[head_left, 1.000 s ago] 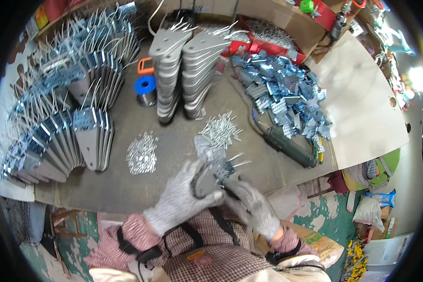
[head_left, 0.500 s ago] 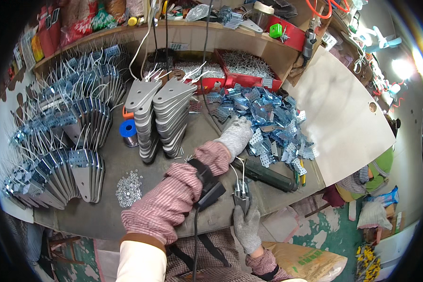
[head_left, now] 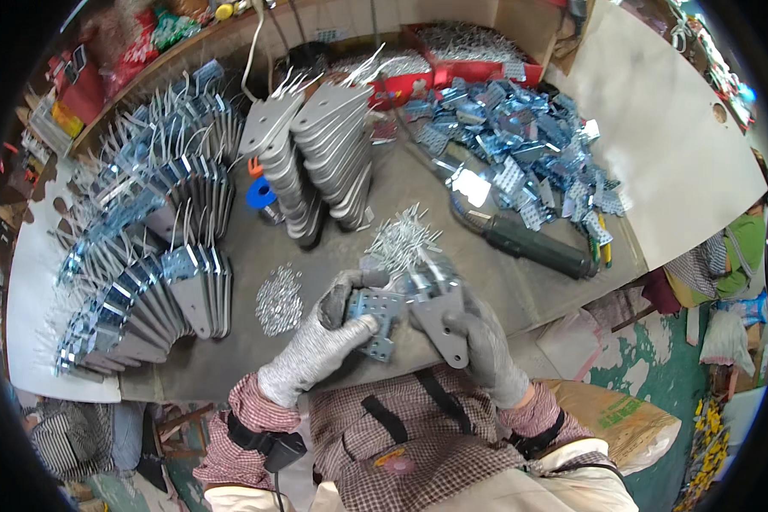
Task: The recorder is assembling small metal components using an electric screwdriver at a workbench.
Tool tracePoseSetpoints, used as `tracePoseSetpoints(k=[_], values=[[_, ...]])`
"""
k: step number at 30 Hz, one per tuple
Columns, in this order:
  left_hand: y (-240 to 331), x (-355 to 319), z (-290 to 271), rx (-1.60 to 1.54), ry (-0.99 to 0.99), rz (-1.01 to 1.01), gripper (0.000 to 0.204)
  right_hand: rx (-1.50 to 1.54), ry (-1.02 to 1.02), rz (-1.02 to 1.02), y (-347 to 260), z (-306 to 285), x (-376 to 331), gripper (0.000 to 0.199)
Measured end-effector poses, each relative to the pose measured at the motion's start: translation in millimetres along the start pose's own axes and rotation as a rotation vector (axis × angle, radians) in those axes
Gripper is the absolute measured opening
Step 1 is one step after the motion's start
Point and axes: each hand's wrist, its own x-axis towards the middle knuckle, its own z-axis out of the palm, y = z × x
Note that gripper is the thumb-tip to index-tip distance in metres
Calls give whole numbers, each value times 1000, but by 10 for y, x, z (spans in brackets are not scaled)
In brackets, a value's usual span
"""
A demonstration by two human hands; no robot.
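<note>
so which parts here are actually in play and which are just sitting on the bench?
In play:
left hand holding perforated metal bracket
right hand holding grey flat plate
loose rivets just beyond the hands

Lying about:
stacked grey plates
finished assemblies fanned at left
bracket heap
small fastener pile
blue spool
dark cylindrical tool

workbench: grey top, bends toward the rim | left: rows of metal plates leaning in a fan | middle: two stacks of grey plates, blue spool beside them | front: heap of small screws, heap of nails | right: pile of shiny brackets, dark tool just below it
</note>
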Motion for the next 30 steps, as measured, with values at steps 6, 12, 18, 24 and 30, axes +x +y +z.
tracePoseSetpoints(k=[6, 12, 18, 24, 30], values=[[-68, -200, 8, 418, 188, 357, 46, 143, -227, 199, -183, 542, -2, 69], [-171, -274, -59, 336, 167, 279, 44, -63, -240, 148, -104, 554, -85, 69], [-177, -173, 24, 1356, 346, 518, 48, -15, -52, 179, -139, 738, -210, 64], [-665, -476, 254, 877, 362, 377, 67, -344, -104, 6, 190, 891, -123, 64], [-889, -482, 256, 870, 355, 278, 81, -952, -10, -199, -458, 35, 112, 58]])
